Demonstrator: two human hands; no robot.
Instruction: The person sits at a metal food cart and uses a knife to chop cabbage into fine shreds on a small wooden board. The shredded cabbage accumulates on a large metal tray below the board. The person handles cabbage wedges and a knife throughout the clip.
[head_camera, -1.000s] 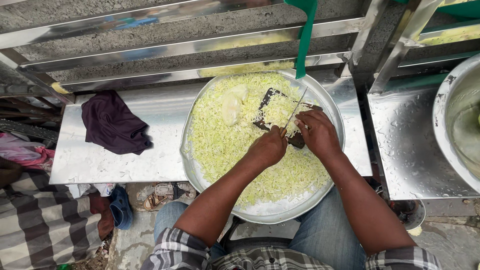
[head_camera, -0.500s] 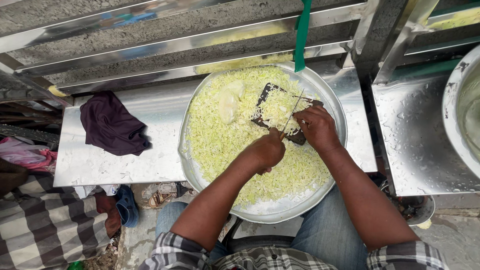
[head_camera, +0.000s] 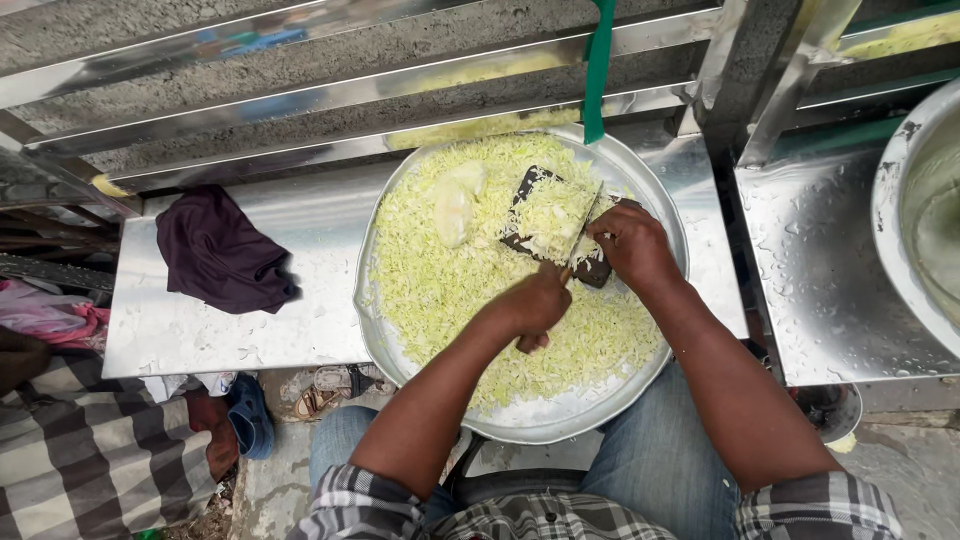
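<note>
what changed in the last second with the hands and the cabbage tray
Very little. The left hand keeps its grip on the knife, working over the dark chopping board, and the right hand stays pressed on the cabbage at the board's edge. Any shift looks like the camera's own. The round steel tray of shredded cabbage and the dark cloth have not moved.

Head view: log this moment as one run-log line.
left hand: grips knife | right hand: steadies cabbage on dark board | big tray: full of shreds | cloth: on counter
</note>
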